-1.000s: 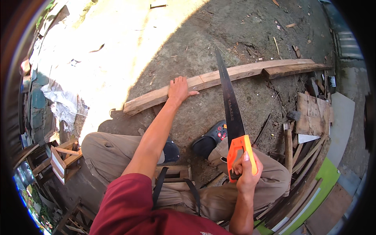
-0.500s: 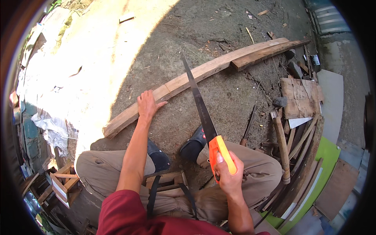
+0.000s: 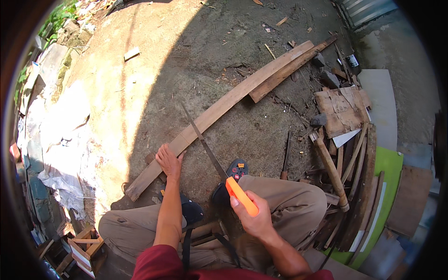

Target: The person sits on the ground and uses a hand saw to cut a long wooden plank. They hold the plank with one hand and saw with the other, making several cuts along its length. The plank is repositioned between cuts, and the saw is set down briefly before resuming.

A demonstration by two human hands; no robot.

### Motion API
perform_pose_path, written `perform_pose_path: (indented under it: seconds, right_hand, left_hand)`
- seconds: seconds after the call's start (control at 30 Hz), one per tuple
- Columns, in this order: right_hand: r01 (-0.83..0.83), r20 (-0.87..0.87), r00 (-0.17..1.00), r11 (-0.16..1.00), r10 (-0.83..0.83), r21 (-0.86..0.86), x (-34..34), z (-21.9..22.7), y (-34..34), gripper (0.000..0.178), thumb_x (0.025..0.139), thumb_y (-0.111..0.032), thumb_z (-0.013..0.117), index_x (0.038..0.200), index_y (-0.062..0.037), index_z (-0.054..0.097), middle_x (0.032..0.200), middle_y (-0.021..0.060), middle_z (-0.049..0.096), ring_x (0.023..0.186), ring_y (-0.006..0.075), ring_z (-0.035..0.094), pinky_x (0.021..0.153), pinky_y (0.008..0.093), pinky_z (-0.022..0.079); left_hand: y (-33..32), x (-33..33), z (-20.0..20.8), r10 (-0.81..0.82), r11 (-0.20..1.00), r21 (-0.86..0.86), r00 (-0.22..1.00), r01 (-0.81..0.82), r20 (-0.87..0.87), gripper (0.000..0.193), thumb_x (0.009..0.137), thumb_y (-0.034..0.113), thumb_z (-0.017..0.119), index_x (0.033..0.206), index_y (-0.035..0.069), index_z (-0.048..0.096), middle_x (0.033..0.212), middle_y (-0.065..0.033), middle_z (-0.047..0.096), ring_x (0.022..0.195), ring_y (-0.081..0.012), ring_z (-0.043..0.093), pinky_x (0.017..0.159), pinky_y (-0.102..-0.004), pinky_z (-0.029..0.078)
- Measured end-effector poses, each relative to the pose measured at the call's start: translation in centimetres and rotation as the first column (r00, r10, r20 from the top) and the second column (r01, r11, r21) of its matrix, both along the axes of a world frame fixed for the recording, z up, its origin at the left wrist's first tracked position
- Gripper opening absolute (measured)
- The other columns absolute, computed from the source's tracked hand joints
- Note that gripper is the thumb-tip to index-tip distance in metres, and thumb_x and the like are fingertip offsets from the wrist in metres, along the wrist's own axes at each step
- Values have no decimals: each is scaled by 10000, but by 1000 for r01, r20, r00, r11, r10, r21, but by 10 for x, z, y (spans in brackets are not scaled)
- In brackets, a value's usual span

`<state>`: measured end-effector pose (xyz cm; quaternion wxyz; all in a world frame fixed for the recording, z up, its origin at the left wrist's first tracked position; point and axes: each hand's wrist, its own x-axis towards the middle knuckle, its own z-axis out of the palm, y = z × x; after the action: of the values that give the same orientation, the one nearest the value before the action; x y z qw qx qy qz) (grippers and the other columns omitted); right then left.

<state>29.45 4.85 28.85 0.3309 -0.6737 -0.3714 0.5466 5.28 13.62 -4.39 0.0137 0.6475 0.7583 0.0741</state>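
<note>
My left hand [image 3: 169, 161] grips a long wooden plank [image 3: 235, 94] near its closer end, with the fingers over the top and the thumb at the side edge. A faint line crosses the plank just beyond that hand. In my right hand [image 3: 255, 213] is the orange handle of a handsaw [image 3: 212, 157]. Its narrow dark blade points up and left, passing across the plank beyond my left hand; whether the teeth touch the wood I cannot tell. A short wood piece [image 3: 151, 160] shows beside and partly beneath the plank's near end.
A darker board [image 3: 275, 80] lies along the plank's far part. To the right are a tool with a long dark blade [image 3: 285, 156], a round wooden pole [image 3: 330, 170], stacked scrap wood, a green sheet [image 3: 386, 172] and stones. A small wooden frame [image 3: 85, 247] stands at lower left.
My right hand and the saw have moved left, bringing the blade across the plank near my left hand. The view has shifted, and the wood piece under the near end now shows.
</note>
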Motion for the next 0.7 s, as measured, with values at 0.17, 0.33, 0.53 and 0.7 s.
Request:
perform_pose_path:
  seconds: [0.17,0.33,0.53,0.7]
  right_hand:
    - [-21,13,1000,999,22,-50,2,-3,3,282,968,-271,727,873,-26,626,662,-27,549,620,47,480,564,257,408]
    - [-56,-15,998,993,55,-100,-5,-4,7,275,956,-268,744,901,-28,623,679,-19,564,640,56,504,588,254,427]
    - [-208,183,958,974,222,-92,-10,-30,4,324,960,-306,746,978,-16,602,740,27,600,660,114,534,622,304,466]
    - [-211,197,951,965,240,-155,-17,-34,11,357,969,-333,732,1019,-2,608,766,44,622,679,113,560,644,294,480]
  left_hand:
    - [4,2,3,-36,999,-3,995,36,88,873,792,565,796,1346,-22,466,1323,-155,521,1296,-326,454,1111,-490,294]
    - [39,0,-1,135,979,-187,941,-79,310,551,990,559,538,1129,30,609,1140,-153,649,1122,-321,560,1013,-485,327]
    - [50,18,3,322,933,-219,934,-286,153,508,1059,452,424,884,88,732,939,-79,735,964,-264,644,967,-450,355]
    - [58,16,0,318,937,-190,940,-292,126,500,1056,446,425,916,95,753,965,-80,741,988,-252,649,954,-439,365]
